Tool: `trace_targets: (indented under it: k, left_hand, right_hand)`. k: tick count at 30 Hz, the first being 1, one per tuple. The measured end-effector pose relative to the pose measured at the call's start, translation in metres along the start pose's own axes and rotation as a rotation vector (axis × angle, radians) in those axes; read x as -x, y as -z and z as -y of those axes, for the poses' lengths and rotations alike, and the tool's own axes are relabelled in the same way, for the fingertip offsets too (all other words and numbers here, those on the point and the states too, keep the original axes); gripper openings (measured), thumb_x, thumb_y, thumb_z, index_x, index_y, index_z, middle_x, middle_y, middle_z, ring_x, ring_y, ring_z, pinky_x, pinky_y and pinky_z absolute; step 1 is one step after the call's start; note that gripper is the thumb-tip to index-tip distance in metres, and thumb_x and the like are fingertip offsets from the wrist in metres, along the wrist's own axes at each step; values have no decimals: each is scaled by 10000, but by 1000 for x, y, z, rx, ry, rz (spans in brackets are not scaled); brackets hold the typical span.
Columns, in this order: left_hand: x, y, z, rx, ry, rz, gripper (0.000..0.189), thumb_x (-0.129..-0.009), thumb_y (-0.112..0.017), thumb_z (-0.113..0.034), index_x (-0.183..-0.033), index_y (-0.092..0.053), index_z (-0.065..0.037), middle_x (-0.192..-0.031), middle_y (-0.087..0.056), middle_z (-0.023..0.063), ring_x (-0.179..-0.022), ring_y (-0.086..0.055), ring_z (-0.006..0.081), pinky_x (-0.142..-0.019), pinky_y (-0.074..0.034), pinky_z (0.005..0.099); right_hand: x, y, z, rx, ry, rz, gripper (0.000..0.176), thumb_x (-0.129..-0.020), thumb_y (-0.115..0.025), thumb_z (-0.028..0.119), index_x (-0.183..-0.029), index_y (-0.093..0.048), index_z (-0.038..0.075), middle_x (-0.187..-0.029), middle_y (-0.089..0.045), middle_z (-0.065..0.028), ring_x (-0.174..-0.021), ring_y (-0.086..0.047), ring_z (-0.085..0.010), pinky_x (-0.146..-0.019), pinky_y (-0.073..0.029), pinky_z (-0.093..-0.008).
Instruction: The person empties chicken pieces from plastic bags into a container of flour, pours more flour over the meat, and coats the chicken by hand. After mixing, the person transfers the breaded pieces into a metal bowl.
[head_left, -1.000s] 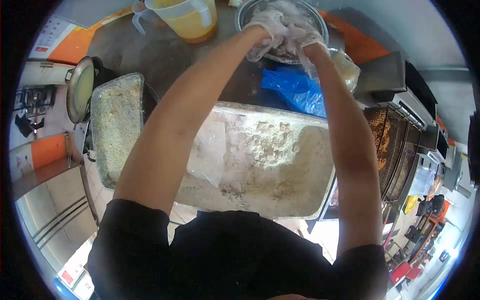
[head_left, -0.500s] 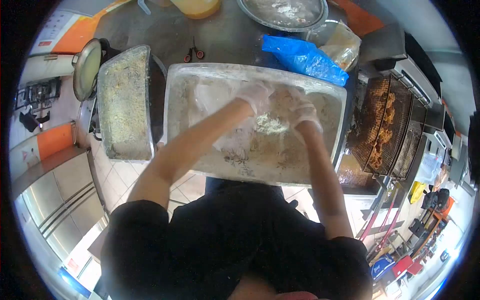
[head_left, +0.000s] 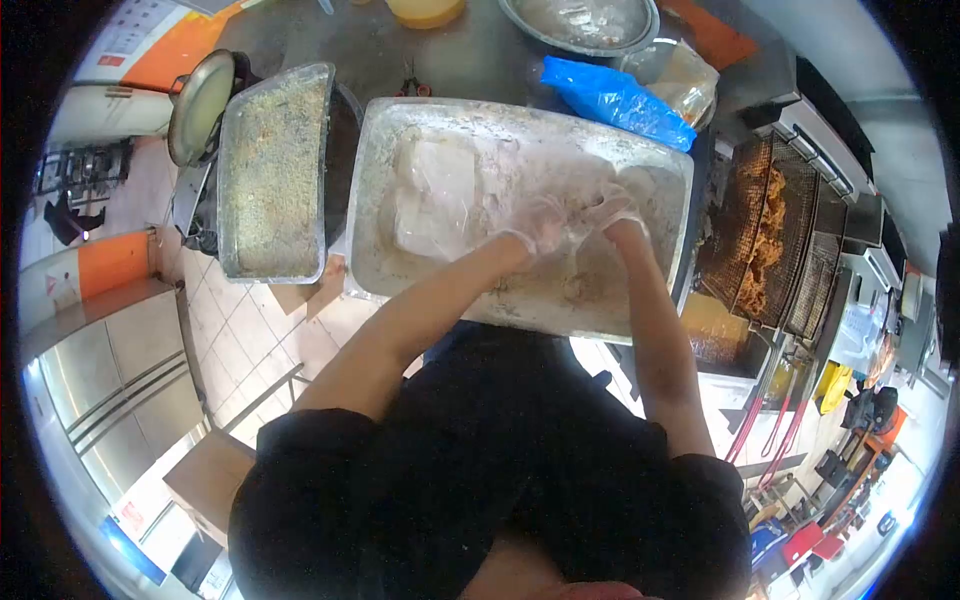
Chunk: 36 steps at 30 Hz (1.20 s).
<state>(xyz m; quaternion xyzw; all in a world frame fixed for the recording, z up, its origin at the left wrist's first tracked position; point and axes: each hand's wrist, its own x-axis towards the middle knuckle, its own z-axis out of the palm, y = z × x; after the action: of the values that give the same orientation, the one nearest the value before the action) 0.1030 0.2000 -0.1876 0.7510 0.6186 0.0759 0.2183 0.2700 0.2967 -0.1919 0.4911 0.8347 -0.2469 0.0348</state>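
Both my hands are inside a large clear tub [head_left: 385, 270] dusted with pale flour-like powder. My left hand [head_left: 540, 222], in a thin clear plastic glove, is low over the powder near the tub's middle. Gloved the same way, my right hand [head_left: 614, 208] is close on its right, fingers turned inward. Blur and powder hide the fingers and anything between the hands. A pale, flat item that looks wrapped in clear plastic [head_left: 437, 195] lies in the left part of the tub.
On the left stands a clear bin of pale crumbs [head_left: 272, 180]. Behind the tub are a blue plastic bag [head_left: 620, 105], small scissors [head_left: 412, 85] and a metal bowl [head_left: 590, 45]. Fryer baskets [head_left: 765, 235] holding browned fried pieces stand to the right.
My left hand has come down and nearer to me, closer to my right hand. The white powder heap between the hands no longer shows. The camera view has shifted.
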Motion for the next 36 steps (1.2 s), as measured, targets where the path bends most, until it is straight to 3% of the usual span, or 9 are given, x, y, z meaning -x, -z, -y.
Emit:
trace_targets:
  k: [2,5,7,10,19,24,27,29,36]
  left_hand:
    - [-4,-9,11,121,14,255,355,-853,-548,-207,-1183,-517,-79,-1149,-547,205,-962,-589,323,-807,-489,378]
    - [-6,-26,56,282,272,47,358,-844,-546,-193,-1182,-523,-80,-1181,-533,196,-1031,-548,326,-865,-459,391]
    - [-4,-42,84,176,338,-578,325,-866,-514,-212,-1164,-529,-82,-1169,-536,211,-1035,-535,352,-863,-447,416]
    - [-1,11,49,-150,333,-548,305,-926,-428,-206,-1166,-523,-43,-1215,-495,204,-1161,-454,368,-924,-418,383]
    - [7,-9,82,-23,224,155,413,-857,-489,-232,-1184,-468,21,-1019,-595,220,-887,-608,353,-745,-478,457]
    - [56,17,-28,-260,140,19,375,-821,-481,-136,-1140,-504,60,-980,-603,254,-892,-613,362,-690,-489,432]
    - [55,-28,-30,-310,156,154,339,-837,-503,-219,-1052,-591,28,-960,-615,252,-919,-611,350,-805,-482,413]
    - [51,-26,-10,551,297,-9,336,-843,-527,-266,-1043,-605,-7,-933,-613,257,-920,-613,340,-793,-479,418]
    - [49,78,12,263,515,224,365,-885,-506,-322,-1013,-625,-1,-937,-645,232,-886,-627,381,-761,-492,436]
  right_hand:
    - [13,16,0,-127,-33,172,358,-750,-643,335,-971,-645,54,-970,-632,-211,-935,-612,-337,-796,-469,-419]
    - [48,16,-7,-121,100,426,343,-745,-652,308,-945,-638,30,-1008,-622,-218,-936,-609,-331,-811,-467,-412]
    - [77,3,16,83,198,506,348,-767,-630,284,-999,-623,25,-1023,-625,-207,-976,-600,-321,-827,-468,-397]
    - [102,-8,42,512,400,624,370,-810,-587,238,-1107,-592,16,-1054,-629,-187,-1057,-582,-300,-860,-471,-367]
    - [69,9,44,38,117,297,321,-793,-521,152,-1062,-589,-10,-1048,-591,-232,-984,-583,-349,-853,-450,-416]
    - [55,-50,19,646,498,126,287,-842,-504,170,-1072,-588,20,-1032,-619,-180,-939,-594,-290,-803,-465,-404]
    - [33,-92,-6,451,499,217,318,-860,-473,154,-1131,-582,27,-1040,-626,-155,-949,-595,-276,-805,-464,-405]
    - [27,-48,-9,595,430,215,321,-865,-474,167,-1137,-578,32,-1045,-628,-144,-952,-597,-267,-813,-465,-402]
    - [5,9,22,372,210,-206,373,-877,-462,202,-1198,-525,21,-1089,-625,-145,-1043,-579,-262,-885,-450,-376]
